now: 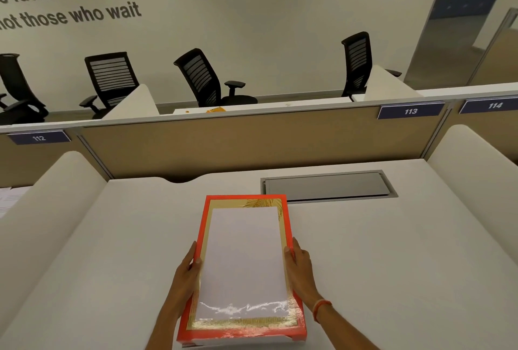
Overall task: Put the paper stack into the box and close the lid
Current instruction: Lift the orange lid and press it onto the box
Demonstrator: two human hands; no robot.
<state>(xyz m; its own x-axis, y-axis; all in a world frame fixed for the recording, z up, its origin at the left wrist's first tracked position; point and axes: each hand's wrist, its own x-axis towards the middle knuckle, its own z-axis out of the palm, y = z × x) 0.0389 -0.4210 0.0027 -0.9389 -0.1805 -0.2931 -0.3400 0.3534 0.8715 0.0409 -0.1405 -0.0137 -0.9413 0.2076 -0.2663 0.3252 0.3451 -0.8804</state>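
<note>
Left hand and right hand gripping red box, paper stack seemingly inside

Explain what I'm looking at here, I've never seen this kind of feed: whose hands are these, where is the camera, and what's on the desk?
There is no machine here. The single picture comes from a camera worn on a person's head, looking forward and down at their own two bare hands.

The left hand and right hand grip the long sides of an orange box, which sits on a white desk. A white paper stack lies on the box, inside its gold border; whether it sits inside the box or on its lid I cannot tell.

Behind the box, a grey cover plate is set into the desk. Beyond the tan partition stand black office chairs.
</note>
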